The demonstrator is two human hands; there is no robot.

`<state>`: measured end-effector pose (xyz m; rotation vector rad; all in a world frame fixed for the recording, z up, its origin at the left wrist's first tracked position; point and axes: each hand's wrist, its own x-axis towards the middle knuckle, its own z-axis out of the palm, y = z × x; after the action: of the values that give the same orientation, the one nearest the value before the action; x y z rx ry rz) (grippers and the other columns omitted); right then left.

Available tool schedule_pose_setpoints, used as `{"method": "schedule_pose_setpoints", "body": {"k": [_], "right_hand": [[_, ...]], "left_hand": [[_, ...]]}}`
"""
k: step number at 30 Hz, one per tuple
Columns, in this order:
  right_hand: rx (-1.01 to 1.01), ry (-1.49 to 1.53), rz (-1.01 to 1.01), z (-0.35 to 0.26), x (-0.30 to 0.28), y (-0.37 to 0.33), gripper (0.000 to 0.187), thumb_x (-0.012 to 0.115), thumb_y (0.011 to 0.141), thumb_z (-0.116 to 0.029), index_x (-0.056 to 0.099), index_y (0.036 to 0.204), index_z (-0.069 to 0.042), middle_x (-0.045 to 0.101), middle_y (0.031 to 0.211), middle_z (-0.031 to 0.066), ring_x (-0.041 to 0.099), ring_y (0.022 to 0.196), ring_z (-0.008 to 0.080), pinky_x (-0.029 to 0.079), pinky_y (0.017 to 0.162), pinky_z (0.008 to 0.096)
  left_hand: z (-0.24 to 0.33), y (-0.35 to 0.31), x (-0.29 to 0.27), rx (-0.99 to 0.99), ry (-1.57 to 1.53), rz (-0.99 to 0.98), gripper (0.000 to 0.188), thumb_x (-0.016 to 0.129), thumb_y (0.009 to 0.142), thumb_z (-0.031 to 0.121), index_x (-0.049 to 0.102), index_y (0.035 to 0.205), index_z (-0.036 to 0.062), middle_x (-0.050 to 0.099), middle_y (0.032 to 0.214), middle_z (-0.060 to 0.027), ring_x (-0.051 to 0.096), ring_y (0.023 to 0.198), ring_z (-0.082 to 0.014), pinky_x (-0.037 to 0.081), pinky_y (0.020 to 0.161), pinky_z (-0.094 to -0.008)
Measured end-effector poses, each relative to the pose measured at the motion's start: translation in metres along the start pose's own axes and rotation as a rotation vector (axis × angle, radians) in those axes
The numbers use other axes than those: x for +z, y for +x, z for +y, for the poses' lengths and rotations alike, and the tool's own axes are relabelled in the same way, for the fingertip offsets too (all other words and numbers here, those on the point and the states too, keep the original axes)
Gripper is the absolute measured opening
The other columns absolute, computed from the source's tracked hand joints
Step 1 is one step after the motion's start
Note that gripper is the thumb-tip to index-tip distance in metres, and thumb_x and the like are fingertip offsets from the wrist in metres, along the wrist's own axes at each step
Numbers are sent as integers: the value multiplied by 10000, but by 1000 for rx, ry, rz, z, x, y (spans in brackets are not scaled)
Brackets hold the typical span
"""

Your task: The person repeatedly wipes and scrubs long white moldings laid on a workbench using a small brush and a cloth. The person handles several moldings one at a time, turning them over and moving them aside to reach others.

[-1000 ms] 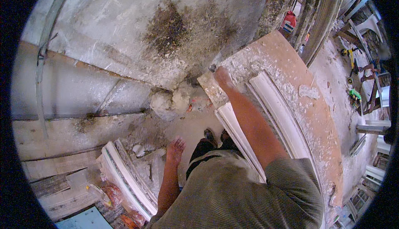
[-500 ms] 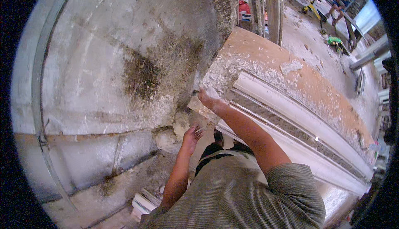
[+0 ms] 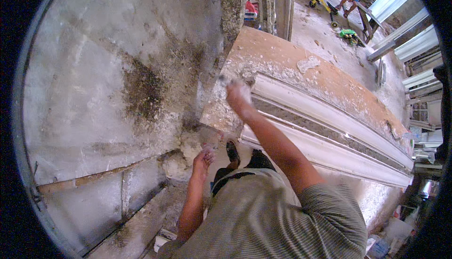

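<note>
The left hand (image 3: 203,159) hangs just off the near-left corner of the table (image 3: 263,45), fingers loosely parted, nothing showing in it. The right hand (image 3: 238,94) has shifted inward from that corner, so it now works among white crumbs (image 3: 217,98) beside the far white moulding (image 3: 320,114) lying on the table. Blur hides whether it grasps the small dark object (image 3: 222,78) just past it. A yellow scooter (image 3: 322,0) stands well beyond the table.

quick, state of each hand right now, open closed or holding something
Left hand: too blurred to tell; nothing visibly held.
Right hand: closed, apparently on a small dark thing.
</note>
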<state>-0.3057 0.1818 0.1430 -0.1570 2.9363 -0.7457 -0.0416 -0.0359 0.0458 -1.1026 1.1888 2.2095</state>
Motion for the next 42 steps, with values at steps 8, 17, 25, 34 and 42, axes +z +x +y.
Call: {"method": "schedule_pose_setpoints", "body": {"k": [8, 17, 25, 34, 42], "right_hand": [[-86, -86, 337, 168, -92, -43, 195, 615, 834, -76, 673, 1020, -62, 657, 916, 208, 621, 884, 418, 505, 777, 487], [63, -102, 392, 303, -117, -100, 156, 617, 808, -69, 691, 945, -76, 655, 840, 194, 622, 803, 411, 486, 687, 492], [37, 75, 614, 397, -139, -118, 321, 613, 802, -83, 644, 1116, -144, 620, 1049, 163, 542, 1038, 420, 426, 878, 514], [55, -62, 702, 396, -99, -184, 342, 651, 830, -159, 593, 1153, -63, 582, 1142, 213, 508, 1124, 407, 418, 969, 509], [334, 287, 673, 275, -107, -329, 350, 687, 810, -147, 633, 1153, -102, 509, 1289, 180, 469, 1208, 378, 393, 1035, 475]], "left_hand": [[13, 6, 66, 44, 234, -102, 345, 572, 958, 284, 598, 1227, 70, 662, 1106, -52, 639, 988, -162, 510, 808, -298], [11, 42, 166, 168, 692, -117, 359, 659, 891, 213, 621, 1205, 44, 664, 1078, -83, 610, 976, -174, 472, 861, -301], [9, 67, 172, 371, 623, 83, 354, 683, 855, 253, 656, 1131, 32, 655, 1084, -89, 605, 999, -222, 476, 873, -351], [21, 52, 184, 406, 878, -53, 327, 670, 872, 292, 686, 1051, 18, 668, 975, -64, 596, 899, -173, 471, 809, -314], [43, 33, 193, 388, 982, -139, 191, 597, 927, 220, 658, 952, 41, 645, 879, -39, 588, 809, -165, 480, 728, -336]]}}
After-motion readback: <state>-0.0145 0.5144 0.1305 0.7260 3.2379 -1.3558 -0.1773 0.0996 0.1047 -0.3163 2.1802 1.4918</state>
